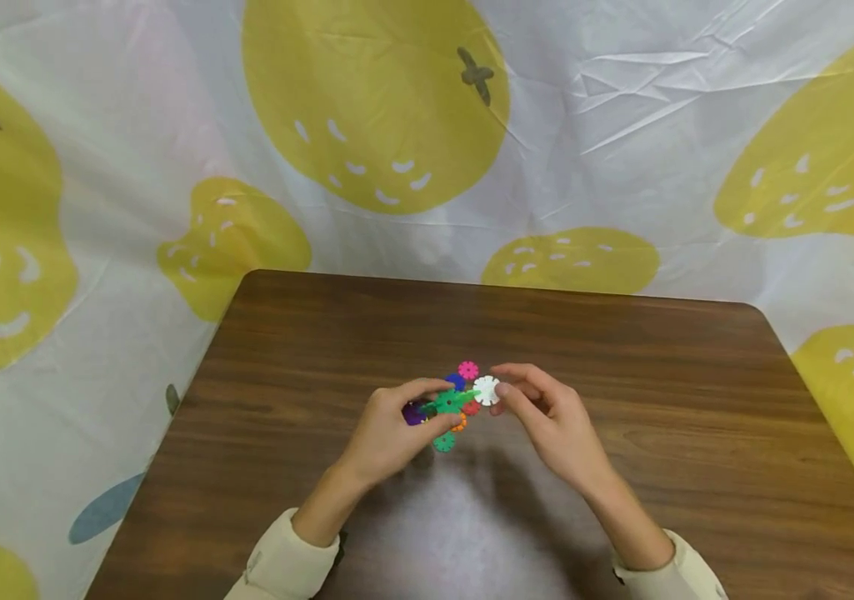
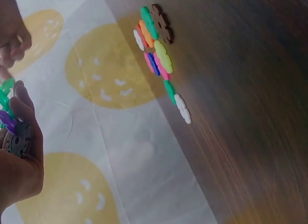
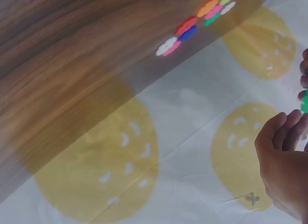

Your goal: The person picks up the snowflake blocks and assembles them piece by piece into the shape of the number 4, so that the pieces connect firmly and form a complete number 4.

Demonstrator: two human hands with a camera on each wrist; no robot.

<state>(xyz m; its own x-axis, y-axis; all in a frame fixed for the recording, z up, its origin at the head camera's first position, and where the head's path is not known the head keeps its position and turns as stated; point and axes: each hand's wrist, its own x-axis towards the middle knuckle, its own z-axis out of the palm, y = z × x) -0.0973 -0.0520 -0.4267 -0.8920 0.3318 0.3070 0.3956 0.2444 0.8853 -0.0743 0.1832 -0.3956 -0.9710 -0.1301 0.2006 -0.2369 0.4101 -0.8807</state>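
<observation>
Holding notched green and purple plastic discs (image 1: 445,407) in curled fingers of left hand (image 1: 391,429), above brown wood-grain bench (image 1: 666,417). Pinching notched white plastic disc (image 1: 485,390) at their edge with right hand (image 1: 563,425). Apparently slotting it on; cannot tell if engaged. Probably needs aligning, then pressing. Note multicoloured plastic discs (image 2: 163,56) on bench below.

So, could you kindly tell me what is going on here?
A person is handling small notched discs above a table. The left hand grips a green disc, with a purple disc and a grey disc also in that hand. The right hand pinches a white disc right by the green one; whether the two are joined is too small to tell. More discs in several colours lie on the table.
</observation>
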